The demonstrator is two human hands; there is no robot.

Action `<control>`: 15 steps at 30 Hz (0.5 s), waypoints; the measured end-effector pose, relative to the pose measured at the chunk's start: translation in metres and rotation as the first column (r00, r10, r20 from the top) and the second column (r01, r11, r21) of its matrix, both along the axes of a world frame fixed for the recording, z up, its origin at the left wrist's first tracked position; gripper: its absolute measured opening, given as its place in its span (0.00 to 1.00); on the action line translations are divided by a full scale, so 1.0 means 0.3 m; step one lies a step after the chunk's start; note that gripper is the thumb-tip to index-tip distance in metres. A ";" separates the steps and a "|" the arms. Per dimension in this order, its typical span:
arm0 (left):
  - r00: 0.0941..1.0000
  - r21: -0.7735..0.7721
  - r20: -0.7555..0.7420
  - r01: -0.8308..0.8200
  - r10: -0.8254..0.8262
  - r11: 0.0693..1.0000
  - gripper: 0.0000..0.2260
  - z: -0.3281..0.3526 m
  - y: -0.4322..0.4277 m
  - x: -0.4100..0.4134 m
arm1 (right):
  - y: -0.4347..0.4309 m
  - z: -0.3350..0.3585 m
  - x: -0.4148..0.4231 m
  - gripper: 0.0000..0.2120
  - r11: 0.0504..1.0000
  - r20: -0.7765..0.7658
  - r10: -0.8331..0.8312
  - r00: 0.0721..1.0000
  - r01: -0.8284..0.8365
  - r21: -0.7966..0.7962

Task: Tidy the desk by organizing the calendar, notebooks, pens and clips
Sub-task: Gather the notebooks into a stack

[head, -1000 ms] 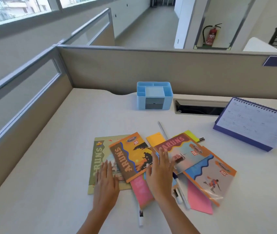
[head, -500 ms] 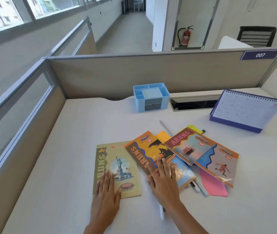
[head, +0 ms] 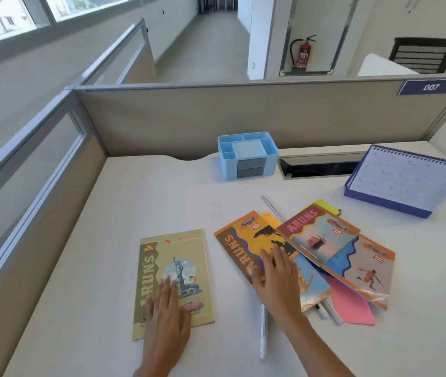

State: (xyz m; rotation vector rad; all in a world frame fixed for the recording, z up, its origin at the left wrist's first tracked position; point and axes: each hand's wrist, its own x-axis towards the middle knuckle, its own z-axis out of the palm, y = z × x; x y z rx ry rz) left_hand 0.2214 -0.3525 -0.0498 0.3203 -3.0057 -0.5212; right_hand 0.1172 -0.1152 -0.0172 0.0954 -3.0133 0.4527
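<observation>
My left hand [head: 166,319] lies flat, fingers apart, on a tan notebook with a statue picture [head: 174,257], which sits alone at the left. My right hand [head: 277,278] presses flat on an orange notebook [head: 239,240]. To its right a maroon notebook [head: 317,229] overlaps an orange-and-blue one [head: 366,270] in a loose pile. Pink [head: 352,308], yellow [head: 325,206] and orange paper pads stick out from under them. A white pen [head: 263,333] lies by my right wrist. Two more pens [head: 328,311] peek from under the pile, and a silver pen [head: 272,208] lies behind it.
A blue desk organizer [head: 247,156] with a grey drawer stands at the back by the partition [head: 243,115]. A cable slot [head: 319,167] is beside it. A purple-based desk calendar [head: 404,183] stands at the right. Glass partition runs along the desk's left edge.
The tan notebook has slid left with my left hand and now lies apart from the pile. My right hand stays on the orange notebook. The view has tilted and shifted.
</observation>
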 end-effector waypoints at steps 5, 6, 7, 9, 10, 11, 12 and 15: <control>0.995 0.371 -0.027 0.102 -0.099 0.923 0.23 0.137 0.226 -0.125 | 0.011 0.059 -0.125 0.29 0.988 0.075 -0.147 0.986 0.144 0.050; 0.996 0.439 -0.018 0.084 -0.084 0.895 0.23 0.158 0.275 -0.156 | 0.013 0.064 -0.138 0.30 0.985 0.089 -0.168 0.982 0.163 0.061; 0.999 0.509 0.007 0.036 -0.046 0.860 0.22 0.173 0.318 -0.187 | 0.015 0.067 -0.145 0.31 0.982 0.107 -0.183 0.977 0.175 0.076; 0.993 0.656 0.094 -0.117 0.073 0.745 0.19 0.206 0.382 -0.243 | 0.013 0.067 -0.148 0.31 0.978 0.137 -0.194 0.971 0.181 0.103; 0.982 0.715 0.142 -0.190 0.127 0.673 0.17 0.221 0.403 -0.267 | 0.010 0.066 -0.148 0.30 0.979 0.138 -0.190 0.972 0.177 0.101; 0.967 0.753 0.184 -0.254 0.176 0.608 0.16 0.229 0.417 -0.289 | 0.006 0.067 -0.146 0.28 0.981 0.128 -0.184 0.975 0.173 0.086; 0.949 0.772 0.223 -0.311 0.222 0.554 0.15 0.229 0.425 -0.309 | 0.004 0.065 -0.143 0.26 0.983 0.114 -0.179 0.977 0.172 0.068; 0.890 0.789 0.331 -0.443 0.315 0.424 0.16 0.206 0.422 -0.348 | -0.004 0.062 -0.131 0.22 0.984 0.099 -0.170 0.980 0.163 0.072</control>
